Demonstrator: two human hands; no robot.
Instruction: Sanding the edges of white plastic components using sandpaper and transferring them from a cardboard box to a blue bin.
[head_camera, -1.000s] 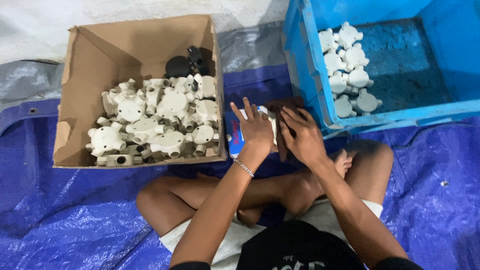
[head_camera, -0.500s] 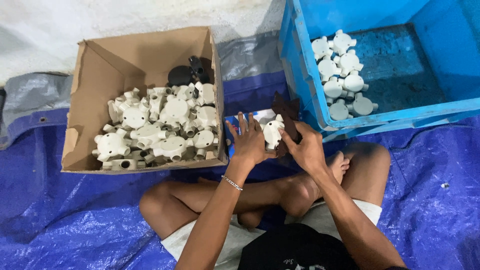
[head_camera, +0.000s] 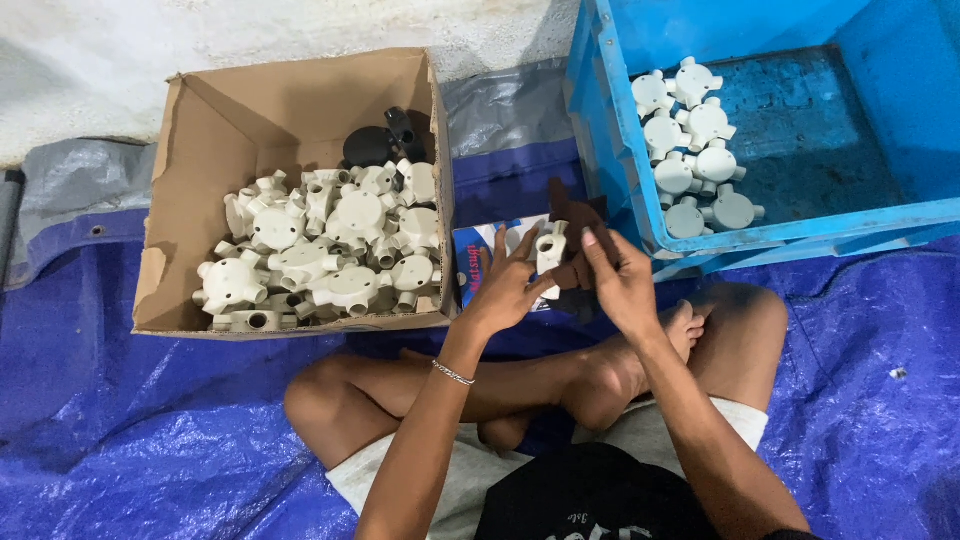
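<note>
Around: I see a cardboard box left, a blue crate right.
Fitting: white pipe fitting, spouts pointing far.
Left hand: fingers clamped on it.
Right hand: fingers pinch a brown cloth.

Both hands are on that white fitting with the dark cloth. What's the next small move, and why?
Probably keep wiping a little longer: the left hand grips the white fitting while the right hand presses the dark cloth to it. Once done, it likely goes right into the blue crate, where similar fittings sit in rows, not the cardboard box.
</note>
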